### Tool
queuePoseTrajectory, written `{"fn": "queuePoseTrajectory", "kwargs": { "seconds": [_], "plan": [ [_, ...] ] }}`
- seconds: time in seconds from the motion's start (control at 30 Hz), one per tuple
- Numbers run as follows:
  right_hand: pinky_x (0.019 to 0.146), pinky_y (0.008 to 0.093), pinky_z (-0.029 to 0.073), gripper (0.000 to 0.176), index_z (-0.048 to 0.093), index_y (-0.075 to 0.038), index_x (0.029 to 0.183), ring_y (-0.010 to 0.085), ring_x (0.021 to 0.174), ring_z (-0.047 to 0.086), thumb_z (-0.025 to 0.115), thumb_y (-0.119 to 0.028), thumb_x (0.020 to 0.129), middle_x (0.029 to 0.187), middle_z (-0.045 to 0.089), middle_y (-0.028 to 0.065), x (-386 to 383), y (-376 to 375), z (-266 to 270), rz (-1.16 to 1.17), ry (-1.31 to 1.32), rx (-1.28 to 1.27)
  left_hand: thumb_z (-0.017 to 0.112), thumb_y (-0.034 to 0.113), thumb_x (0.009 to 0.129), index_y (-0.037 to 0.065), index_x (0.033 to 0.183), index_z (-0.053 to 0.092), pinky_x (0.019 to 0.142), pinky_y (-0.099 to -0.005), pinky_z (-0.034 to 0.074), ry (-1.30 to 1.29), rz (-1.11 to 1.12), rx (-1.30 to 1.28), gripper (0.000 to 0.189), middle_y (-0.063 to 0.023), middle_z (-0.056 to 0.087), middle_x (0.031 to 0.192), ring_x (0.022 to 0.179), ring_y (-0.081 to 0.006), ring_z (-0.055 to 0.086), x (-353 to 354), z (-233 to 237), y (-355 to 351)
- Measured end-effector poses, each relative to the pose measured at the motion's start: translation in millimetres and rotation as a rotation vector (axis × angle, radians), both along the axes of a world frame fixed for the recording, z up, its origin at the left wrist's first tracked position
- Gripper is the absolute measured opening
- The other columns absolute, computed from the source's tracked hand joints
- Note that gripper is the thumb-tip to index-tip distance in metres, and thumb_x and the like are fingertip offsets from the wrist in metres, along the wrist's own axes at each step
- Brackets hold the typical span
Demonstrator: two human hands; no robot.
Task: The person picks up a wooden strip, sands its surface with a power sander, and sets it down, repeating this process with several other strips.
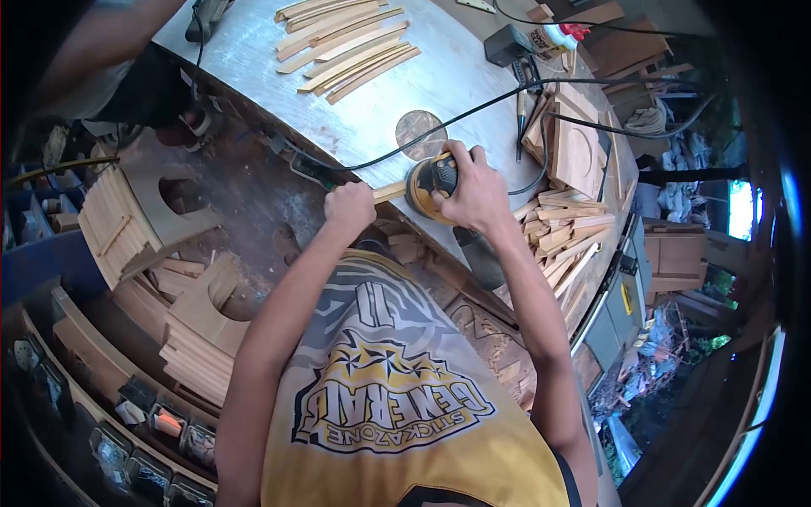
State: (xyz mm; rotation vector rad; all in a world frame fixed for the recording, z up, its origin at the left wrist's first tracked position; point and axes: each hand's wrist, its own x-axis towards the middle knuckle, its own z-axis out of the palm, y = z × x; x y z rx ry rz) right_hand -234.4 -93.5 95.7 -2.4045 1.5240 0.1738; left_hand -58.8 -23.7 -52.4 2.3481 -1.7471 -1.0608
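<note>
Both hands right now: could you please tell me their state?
Left hand: closed on a wooden strip.
Right hand: closed on the sander.

The sander (425,184), half under the right hand (477,194), hides the wooden strip's (389,192) end

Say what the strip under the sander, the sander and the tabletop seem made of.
The strip: pale bare wood, matte, like the stacked slats. The sander: yellow and black housing, probably plastic. The tabletop: likely sheet metal, grey with a dull brushed sheen.
</note>
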Motion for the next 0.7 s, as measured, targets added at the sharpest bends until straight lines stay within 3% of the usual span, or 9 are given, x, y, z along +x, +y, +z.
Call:
{"fn": "queuePoseTrajectory", "kwargs": {
  "seconds": [0.17, 0.5, 0.7],
  "plan": [
    [0.080, 0.0509, 0.057, 0.068, 0.053, -0.018, 0.134, 0.0427, 0.088, 0.068, 0.080, -0.038, 0.075, 0.108, 0.059, 0.0202, 5.0, 0.1, -5.4, 0.055, -0.066, -0.010, 0.066, 0.014, 0.085, 0.004, 0.101, 0.076, 0.088, -0.0451, 0.058, -0.019, -0.054, 0.051, 0.021, -0.0191, 0.074, 0.109, 0.103, -0.0337, 0.073, 0.1, 2.1, -4.0],
    [0.081, 0.0516, 0.056, 0.067, 0.054, -0.021, 0.135, 0.0448, 0.088, 0.067, 0.079, -0.032, 0.074, 0.107, 0.057, 0.0217, -20.7, -15.4, -11.9, 0.009, -0.031, -0.052, 0.065, 0.013, 0.085, 0.003, 0.102, 0.076, 0.088, -0.0447, 0.058, -0.035, -0.107, 0.046, 0.022, -0.0193, 0.074, 0.107, 0.102, -0.0342, 0.073, -0.8, -0.2, -4.2],
    [0.077, 0.0512, 0.058, 0.065, 0.054, -0.020, 0.134, 0.0455, 0.082, 0.068, 0.079, -0.032, 0.075, 0.108, 0.056, 0.0244, 5.6, -10.4, -5.0, 0.031, -0.027, -0.029, 0.064, 0.011, 0.082, 0.001, 0.096, 0.076, 0.087, -0.0469, 0.058, -0.017, -0.119, 0.023, 0.022, -0.0225, 0.074, 0.102, 0.099, -0.0374, 0.073, -3.5, 4.0, -10.5]
  ]
}}
